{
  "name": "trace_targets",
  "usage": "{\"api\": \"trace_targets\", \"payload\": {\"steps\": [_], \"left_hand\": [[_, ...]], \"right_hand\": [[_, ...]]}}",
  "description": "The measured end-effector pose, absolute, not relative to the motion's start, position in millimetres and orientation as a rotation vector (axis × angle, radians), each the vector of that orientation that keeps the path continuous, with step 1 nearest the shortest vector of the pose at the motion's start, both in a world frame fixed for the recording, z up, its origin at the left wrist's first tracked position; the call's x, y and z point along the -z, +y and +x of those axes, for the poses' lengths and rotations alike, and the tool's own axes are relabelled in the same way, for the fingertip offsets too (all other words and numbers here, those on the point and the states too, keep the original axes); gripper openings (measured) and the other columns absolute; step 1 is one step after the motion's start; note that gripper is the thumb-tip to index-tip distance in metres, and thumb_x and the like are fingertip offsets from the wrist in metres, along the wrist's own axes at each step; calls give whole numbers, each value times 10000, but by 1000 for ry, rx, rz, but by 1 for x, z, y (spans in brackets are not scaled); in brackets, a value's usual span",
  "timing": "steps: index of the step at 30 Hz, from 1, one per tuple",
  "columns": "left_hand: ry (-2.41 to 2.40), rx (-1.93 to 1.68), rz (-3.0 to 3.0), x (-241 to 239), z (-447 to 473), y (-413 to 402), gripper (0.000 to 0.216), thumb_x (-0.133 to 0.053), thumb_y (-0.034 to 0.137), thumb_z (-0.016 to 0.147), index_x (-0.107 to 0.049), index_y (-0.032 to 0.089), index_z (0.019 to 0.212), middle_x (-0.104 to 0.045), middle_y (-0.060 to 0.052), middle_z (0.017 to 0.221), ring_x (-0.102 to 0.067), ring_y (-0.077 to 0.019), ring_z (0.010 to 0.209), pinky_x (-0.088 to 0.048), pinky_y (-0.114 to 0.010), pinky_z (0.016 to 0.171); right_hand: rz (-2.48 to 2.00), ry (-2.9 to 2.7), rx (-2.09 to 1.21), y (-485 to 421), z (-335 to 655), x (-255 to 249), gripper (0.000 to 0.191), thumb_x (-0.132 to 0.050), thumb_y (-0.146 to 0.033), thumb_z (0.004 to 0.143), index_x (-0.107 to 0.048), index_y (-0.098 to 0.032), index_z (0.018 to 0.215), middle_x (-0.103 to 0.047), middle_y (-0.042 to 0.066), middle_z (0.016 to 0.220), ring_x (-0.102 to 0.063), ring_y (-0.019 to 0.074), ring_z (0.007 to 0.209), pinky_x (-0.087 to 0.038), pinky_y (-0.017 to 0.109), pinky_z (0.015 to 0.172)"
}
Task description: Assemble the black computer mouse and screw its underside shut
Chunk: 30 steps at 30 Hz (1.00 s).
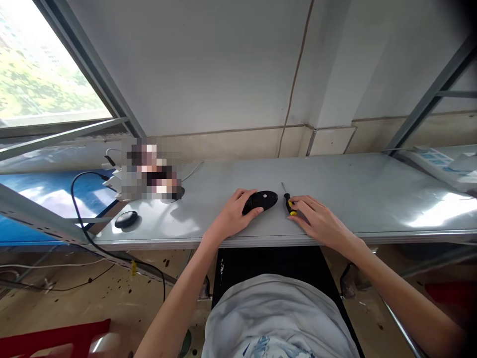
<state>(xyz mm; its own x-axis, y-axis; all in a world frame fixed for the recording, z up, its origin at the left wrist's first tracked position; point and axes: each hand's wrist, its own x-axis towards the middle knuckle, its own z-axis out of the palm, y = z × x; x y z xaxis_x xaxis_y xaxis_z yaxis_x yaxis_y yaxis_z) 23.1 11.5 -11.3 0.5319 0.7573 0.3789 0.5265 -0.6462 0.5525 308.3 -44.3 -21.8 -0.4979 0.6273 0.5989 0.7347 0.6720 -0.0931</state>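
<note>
My left hand (238, 211) is closed around one end of a black computer mouse (265, 200), thumb on the near side and fingers on the far side. Its underside seems to face up, with a small pale round spot on it. Just to the right, my right hand (311, 214) grips a screwdriver (287, 198) by its black and yellow handle. The thin shaft points away from me, and its tip is apart from the mouse. Both hands are low over the grey table (231, 174), near its front edge.
Another black mouse (126, 220) sits at the table's left end, near a blurred-out patch (152, 169). A black cable (76, 199) loops down over the metal frame there. Papers (447, 161) lie at the far right. A wall rises behind the table.
</note>
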Motion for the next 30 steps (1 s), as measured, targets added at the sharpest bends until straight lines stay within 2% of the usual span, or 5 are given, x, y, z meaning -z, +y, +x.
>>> {"api": "trace_targets", "payload": {"steps": [5,12,18,24,30], "left_hand": [[1101,-868,2353,11,22,11,489,-447,459,1073,-404,266,1520,-543,-105,1373,-545,-251,1285,-446,-407,1102],[1052,-908,2407,10,23,12,437,-530,415,1045,-493,239,1444,-582,-97,1310,-586,-247,1198,-470,-395,1070],[1013,-935,2477,10,25,12,497,-574,327,1024,-434,285,1499,-486,-101,1387,-548,-251,1251,-471,-387,1080],[933,-966,2608,8,25,9,370,-451,183,1045,-506,269,1400,-530,-104,1339,-554,-242,1246,-471,-394,1074],[1094,-1050,2797,11,29,4,249,-513,199,1020,-576,234,1258,-592,-115,1177,-596,-278,1111,-515,-434,945]], "right_hand": [[-1041,-2276,156,-44,310,24,138,-533,-208,1012,-571,-216,1144,-640,158,1224,-642,304,1130,-574,479,932],[-1114,-2243,101,-45,312,22,294,-571,-352,1005,-637,-237,1267,-631,147,1250,-655,303,1098,-590,462,891],[-1249,-2232,221,-30,298,20,600,-581,-527,992,-462,-216,1491,-535,186,1483,-445,411,1401,-441,632,1092],[-1206,-2305,264,-21,274,20,312,-461,-335,1062,-572,-191,1315,-544,182,1481,-391,397,1469,-458,599,1085],[-1067,-2318,347,-27,273,19,181,-514,-207,1016,-566,-162,1183,-567,212,1450,-386,394,1480,-443,602,1111]]}}
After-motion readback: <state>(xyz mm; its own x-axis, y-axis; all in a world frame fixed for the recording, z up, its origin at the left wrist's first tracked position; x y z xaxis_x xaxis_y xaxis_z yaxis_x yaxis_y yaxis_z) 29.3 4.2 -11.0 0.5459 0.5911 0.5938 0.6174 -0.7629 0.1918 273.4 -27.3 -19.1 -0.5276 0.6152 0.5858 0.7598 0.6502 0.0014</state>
